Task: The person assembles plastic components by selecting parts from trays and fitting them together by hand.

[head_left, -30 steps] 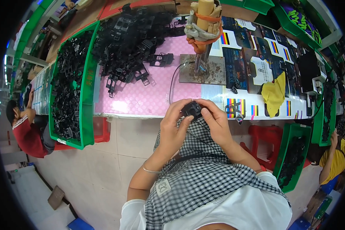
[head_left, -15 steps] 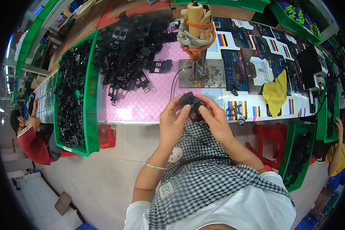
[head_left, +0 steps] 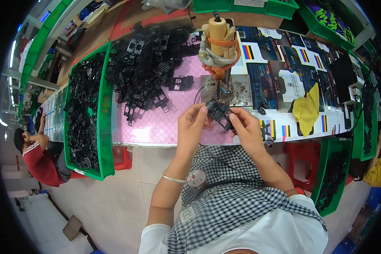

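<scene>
At the far left of the frame a person in a red top (head_left: 42, 163) sits beside a long green bin (head_left: 105, 114) heaped with small black parts (head_left: 84, 114). To its right, on the pink-covered tabletop (head_left: 150, 133), a large pile of black plastic frames (head_left: 146, 63) fills the upper left, with one loose frame (head_left: 181, 83) at its right edge.

Near the centre, the left hand (head_left: 193, 122) has thumb and fingers pinched on the upper-left end of a black frame (head_left: 220, 114). The piece is held up between the two hands at the tabletop's near edge, its long axis slanting from upper left to lower right. The right hand (head_left: 246, 127) is clamped on the lower-right end, thumb on top. Straight above the held frame stand a metal plate (head_left: 243, 89) and an upright rod with a cloth-wrapped top (head_left: 218, 46); the end in the left hand is the nearer one to the rod's foot, though I cannot tell whether they touch.

Further right lie a small black piece (head_left: 262, 108) and a crumpled yellow cloth (head_left: 307, 111), with a red stool (head_left: 302, 155) and another green bin (head_left: 336, 145) below, then a person in yellow (head_left: 376, 172).
</scene>
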Tool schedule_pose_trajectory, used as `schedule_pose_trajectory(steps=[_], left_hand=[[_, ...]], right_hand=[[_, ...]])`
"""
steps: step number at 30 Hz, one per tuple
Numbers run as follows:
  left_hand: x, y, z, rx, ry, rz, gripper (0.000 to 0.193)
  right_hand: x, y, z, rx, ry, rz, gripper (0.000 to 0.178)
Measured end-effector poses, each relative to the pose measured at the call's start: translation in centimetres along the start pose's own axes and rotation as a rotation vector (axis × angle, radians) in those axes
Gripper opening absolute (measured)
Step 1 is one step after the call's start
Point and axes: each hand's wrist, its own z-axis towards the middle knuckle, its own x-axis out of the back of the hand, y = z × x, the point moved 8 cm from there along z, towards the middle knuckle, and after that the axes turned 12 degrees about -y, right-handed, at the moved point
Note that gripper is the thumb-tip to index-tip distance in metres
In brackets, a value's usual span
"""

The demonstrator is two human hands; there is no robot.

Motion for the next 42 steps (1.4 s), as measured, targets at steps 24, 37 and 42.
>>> schedule_pose_trajectory(steps=[24,37,42], left_hand=[[0.5,-0.5,1.3,0.073,0.047,-0.048,0.025],[0.3,-0.5,1.1,0.059,0.051,-0.058,0.022],[0.2,-0.1,1.0,0.06,0.053,-0.047,0.022]], right_hand=[[0.4,0.7,1.2,-0.065,-0.005,0.073,0.026],[0.5,0.9,1.1,-0.048,0.004,0.073,0.026],[0.5,0.7,1.1,-0.022,0.005,0.069,0.026]])
